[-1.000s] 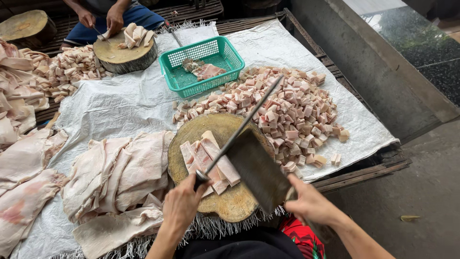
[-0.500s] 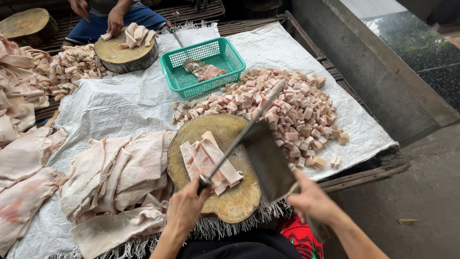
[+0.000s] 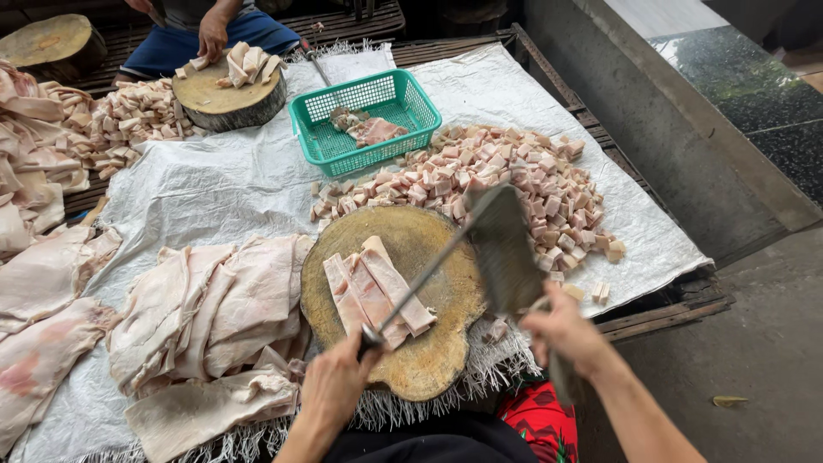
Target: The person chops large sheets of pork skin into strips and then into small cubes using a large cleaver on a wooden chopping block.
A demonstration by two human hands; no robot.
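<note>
— What is held?
— A thin steel rod point(image 3: 429, 273) is gripped in the closed left hand point(image 3: 336, 387); a broad grey cleaver point(image 3: 504, 247) is clasped in the right hand point(image 3: 561, 330).
— What has changed?
— The cleaver has been raised more upright beside the rod, above pale meat strips point(image 3: 375, 290) on the round wooden block point(image 3: 429, 360).

Right before you sits your chopping block point(image 3: 411, 300) with meat strips point(image 3: 373, 291) lying on it. Left of it lie the flat slabs point(image 3: 206, 309); behind and to its right spreads the heap of cut cubes point(image 3: 489, 180). Behind that heap stands the basket point(image 3: 370, 120) with a few pieces in it, and farther left a second block point(image 3: 227, 94).
</note>
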